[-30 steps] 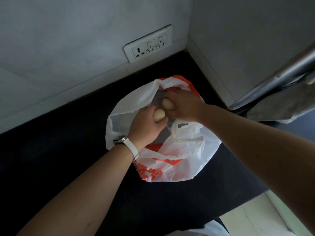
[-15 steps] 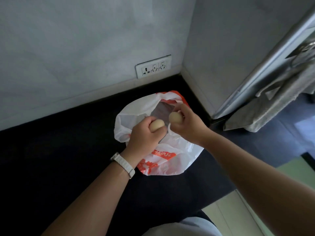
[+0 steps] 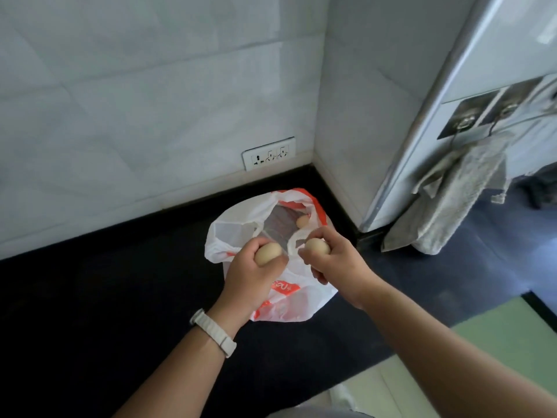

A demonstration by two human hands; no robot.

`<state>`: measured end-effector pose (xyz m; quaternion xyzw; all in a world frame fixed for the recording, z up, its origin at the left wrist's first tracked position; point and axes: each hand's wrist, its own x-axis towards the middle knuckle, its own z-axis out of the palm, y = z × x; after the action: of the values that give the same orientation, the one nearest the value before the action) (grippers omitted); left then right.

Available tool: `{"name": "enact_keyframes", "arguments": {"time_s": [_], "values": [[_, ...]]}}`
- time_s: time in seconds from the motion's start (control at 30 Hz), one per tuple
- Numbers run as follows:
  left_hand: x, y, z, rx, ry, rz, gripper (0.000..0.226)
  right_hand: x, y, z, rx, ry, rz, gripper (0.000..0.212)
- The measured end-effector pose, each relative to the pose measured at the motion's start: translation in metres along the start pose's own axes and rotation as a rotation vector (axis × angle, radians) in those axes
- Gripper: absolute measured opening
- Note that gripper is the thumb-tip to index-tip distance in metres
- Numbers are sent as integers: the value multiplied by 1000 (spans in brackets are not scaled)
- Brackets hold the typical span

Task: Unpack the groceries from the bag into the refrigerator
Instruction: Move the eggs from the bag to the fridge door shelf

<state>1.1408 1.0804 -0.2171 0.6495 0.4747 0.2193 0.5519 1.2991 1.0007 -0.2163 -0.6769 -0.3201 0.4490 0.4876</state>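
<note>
So the white-and-orange plastic bag (image 3: 238, 227) is sitting on the black counter (image 3: 90, 297), tucked toward the corner of the tiled walls, with its mouth gaping upward. Both hands are above the near half of it, each with an egg. The left grip (image 3: 250, 273) is at about 7 o'clock from the bag's opening. Its fingers and thumb are curled round a beige egg (image 3: 267, 254) so only the top end sticks out, and there's a white watch band (image 3: 214, 331) on that wrist. The right grip (image 3: 334, 260) is at roughly 5 o'clock from the opening, wrapped the same way around a second egg (image 3: 316, 246), whose rounded end pokes out toward the left one. The two eggs are near each other but not touching, and a white handle loop (image 3: 294, 242) of the bag shows between them. Down inside the bag there's a third egg (image 3: 302, 221) lying near the wall at about 2 o'clock of the opening. It's on top of a flat greyish thing (image 3: 278, 221) that I honestly can't identify. Whatever else is in there is hidden by the plastic and the hands. At 12 o'clock from the bag a white outlet strip (image 3: 269, 153) sits low on the wall. Off at 2 to 3 o'clock stands the white refrigerator (image 3: 488, 70), well apart from the eggs, with a grey towel (image 3: 452, 203) hanging on its side. Can't tell from here whether its door is open.
</note>
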Motion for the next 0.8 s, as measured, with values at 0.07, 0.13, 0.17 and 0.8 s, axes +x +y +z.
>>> {"name": "enact_keyframes", "arguments": {"time_s": [0.07, 0.13, 0.17, 0.8], "values": [[-5, 8, 11, 3, 7, 5, 17, -8, 0, -13, 18, -9, -14, 14], [-9, 14, 24, 17, 11, 15, 17, -13, 0, -28, 21, -23, -24, 16], [-12, 17, 32, 19, 13, 12, 18, -16, 1, -35, 27, -29, -25, 16], [-139, 20, 47, -131, 542, -205, 13, -49, 0, -9, 21, -524, -96, 7]]}}
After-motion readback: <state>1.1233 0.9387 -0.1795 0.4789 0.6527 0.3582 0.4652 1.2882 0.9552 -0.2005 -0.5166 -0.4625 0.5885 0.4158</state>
